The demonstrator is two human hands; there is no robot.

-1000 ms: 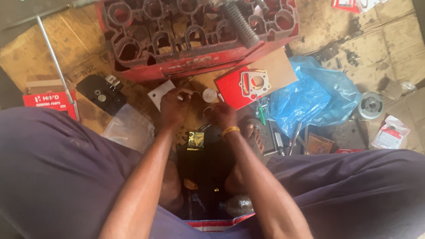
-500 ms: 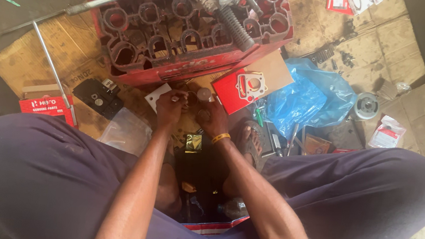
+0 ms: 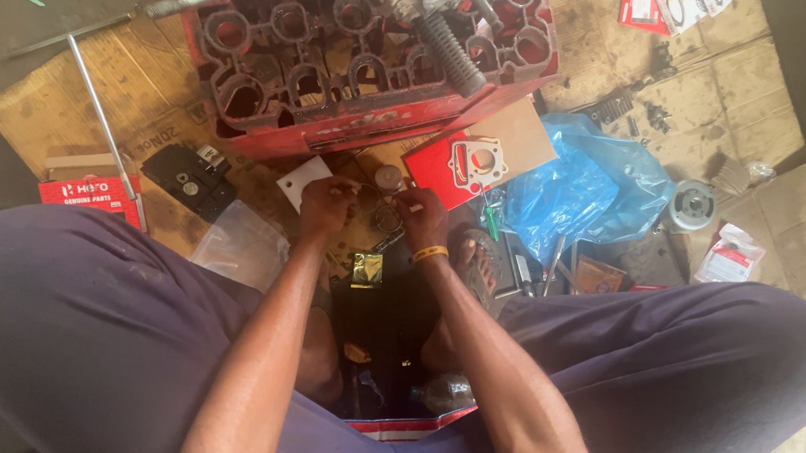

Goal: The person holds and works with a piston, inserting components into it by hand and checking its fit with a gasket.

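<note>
Small metal ring on the cardboard between both hands, in front of the red crate. Left hand and right hand close together, fingers curled beside it; grip unclear. White card just left. Gasket pack, blue bag to the right.
</note>
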